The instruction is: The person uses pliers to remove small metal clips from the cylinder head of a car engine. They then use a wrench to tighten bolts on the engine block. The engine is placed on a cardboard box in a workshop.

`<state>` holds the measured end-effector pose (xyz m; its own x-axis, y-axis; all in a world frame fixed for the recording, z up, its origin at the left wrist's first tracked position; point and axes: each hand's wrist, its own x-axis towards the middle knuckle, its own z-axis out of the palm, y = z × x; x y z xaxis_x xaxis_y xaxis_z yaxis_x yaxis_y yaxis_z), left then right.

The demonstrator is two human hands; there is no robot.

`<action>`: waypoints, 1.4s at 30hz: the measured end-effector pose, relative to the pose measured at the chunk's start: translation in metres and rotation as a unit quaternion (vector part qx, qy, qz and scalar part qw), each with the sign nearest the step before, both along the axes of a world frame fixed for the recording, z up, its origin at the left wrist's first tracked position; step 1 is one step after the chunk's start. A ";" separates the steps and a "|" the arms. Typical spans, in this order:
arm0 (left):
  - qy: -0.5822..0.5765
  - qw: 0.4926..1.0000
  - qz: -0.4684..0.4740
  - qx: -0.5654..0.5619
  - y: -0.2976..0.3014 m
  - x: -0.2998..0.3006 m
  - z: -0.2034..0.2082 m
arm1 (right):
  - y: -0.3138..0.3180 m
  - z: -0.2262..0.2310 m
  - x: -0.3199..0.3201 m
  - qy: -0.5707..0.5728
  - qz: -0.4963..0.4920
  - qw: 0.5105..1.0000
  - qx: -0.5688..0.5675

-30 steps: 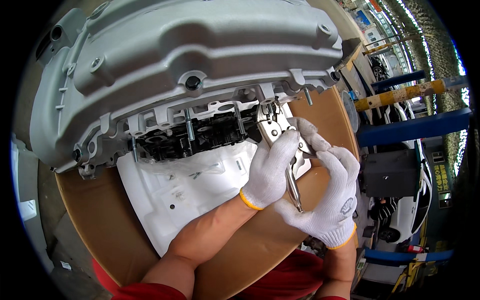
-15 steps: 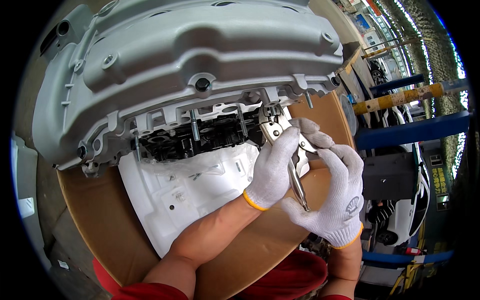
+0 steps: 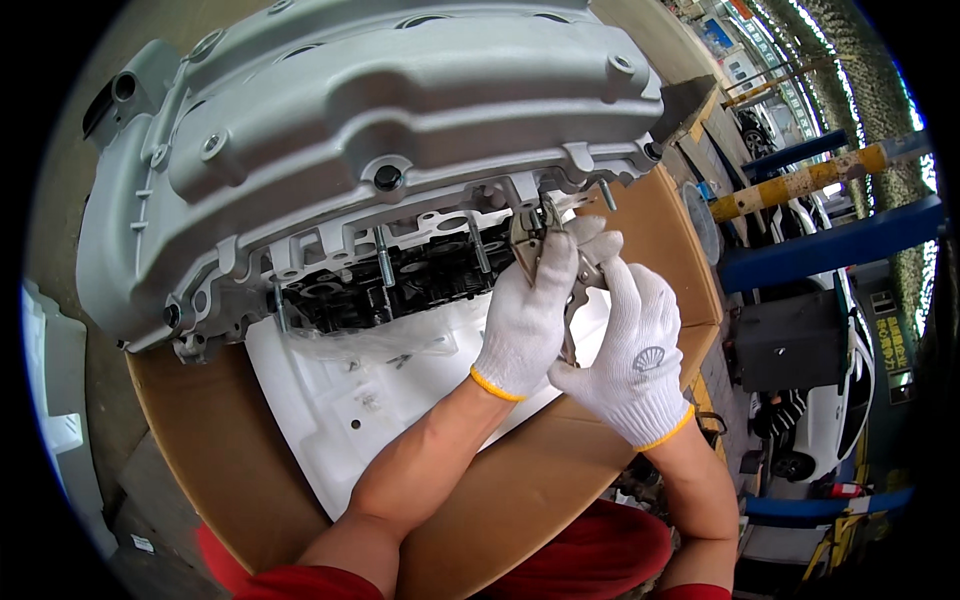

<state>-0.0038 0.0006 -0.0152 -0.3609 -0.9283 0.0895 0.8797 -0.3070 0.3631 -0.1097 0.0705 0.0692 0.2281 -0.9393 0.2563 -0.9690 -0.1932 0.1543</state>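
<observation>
My left hand, in a white knit glove, grips locking pliers close to their head. My gloved right hand is closed about the handles, its thumb near the lower handle's end. The jaws sit at the lower edge of a silver-grey engine cylinder head with its cover; my left fingers partly hide them, and whether they clamp a stud I cannot tell. Threaded studs stick out of that edge to the left, and another stud to the right. A dark bolt sits in the cover.
The engine part rests in an open cardboard box with a white molded liner and clear plastic film. To the right are a blue lift arm, a yellow-and-white striped bar, a dark box and a white car.
My right hand has moved up and left, closing in on the handles. The pliers have turned, their lower handle now steeper and mostly covered. The view has shifted slightly.
</observation>
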 end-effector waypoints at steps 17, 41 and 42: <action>-0.203 0.976 0.067 0.034 -0.004 -0.002 0.018 | -0.036 -0.004 -0.020 0.032 -0.004 0.990 -0.138; 0.173 0.966 -0.086 0.173 -0.002 0.025 0.019 | -0.063 0.089 -0.019 0.337 0.132 0.909 -0.206; 0.179 0.962 -0.086 0.185 -0.002 0.024 0.021 | -0.063 0.090 -0.020 0.339 0.120 0.914 -0.186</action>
